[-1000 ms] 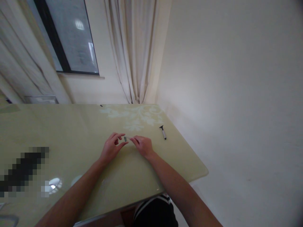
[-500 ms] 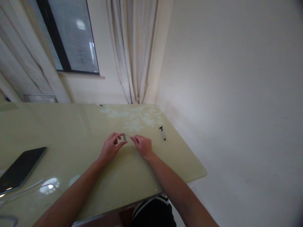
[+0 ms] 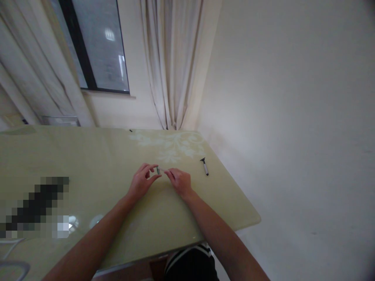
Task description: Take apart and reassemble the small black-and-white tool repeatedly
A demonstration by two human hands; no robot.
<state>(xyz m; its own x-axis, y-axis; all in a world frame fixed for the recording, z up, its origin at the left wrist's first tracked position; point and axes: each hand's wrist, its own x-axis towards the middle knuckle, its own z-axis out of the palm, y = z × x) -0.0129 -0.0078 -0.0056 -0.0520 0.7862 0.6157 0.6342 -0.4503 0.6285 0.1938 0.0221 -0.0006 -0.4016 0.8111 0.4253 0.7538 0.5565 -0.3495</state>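
Observation:
Near the middle of the table, both my hands hold a small razor [image 3: 158,170] with a dark greenish head and a pale, thin neck. Thumb and forefinger of my left hand [image 3: 143,179] grip the razor head at its two ends. My right hand [image 3: 179,181] is closed around the handle, which it mostly hides. To the right of that hand lies another razor [image 3: 206,167], with a black head and a grey handle, apart from both hands.
The pale green table [image 3: 231,203] carries a floral pattern and meets the wall at the right. A dark flat object [image 3: 38,207], pixelated, lies at the left, with a pale cable [image 3: 13,248] below it. A tiny black piece [image 3: 131,130] sits by the back edge.
The view has shifted slightly, so everything appears a little further right. My hands keep their hold on the razor, and its head looks turned slightly. The dark object at left is now pixelated.

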